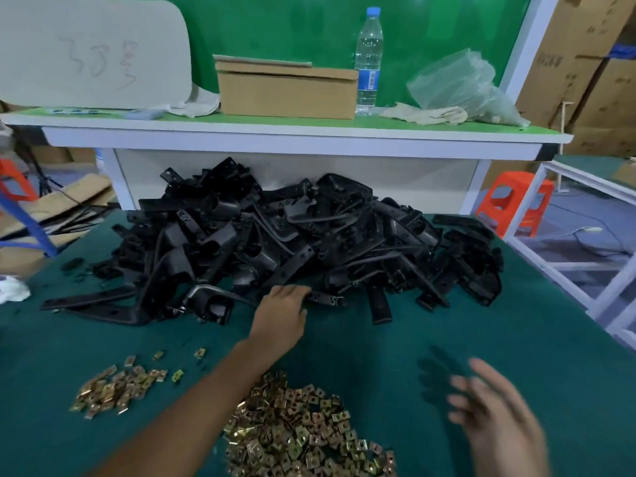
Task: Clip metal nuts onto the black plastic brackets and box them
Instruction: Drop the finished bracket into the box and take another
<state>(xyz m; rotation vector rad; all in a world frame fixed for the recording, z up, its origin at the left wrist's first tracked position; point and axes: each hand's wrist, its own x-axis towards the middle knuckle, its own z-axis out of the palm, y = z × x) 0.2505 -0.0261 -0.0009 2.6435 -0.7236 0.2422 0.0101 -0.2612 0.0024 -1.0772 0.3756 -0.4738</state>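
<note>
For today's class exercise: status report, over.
Left hand grips bracket at pile edge. Right hand open, empty. Nut heap close by; nothing in the way.

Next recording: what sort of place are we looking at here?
Probably a small factory or workshop assembly bench: a heap of black plastic brackets lies on a green-covered table, loose metal nuts sit in piles near the person, and stacked cardboard cartons stand at the right.
</note>
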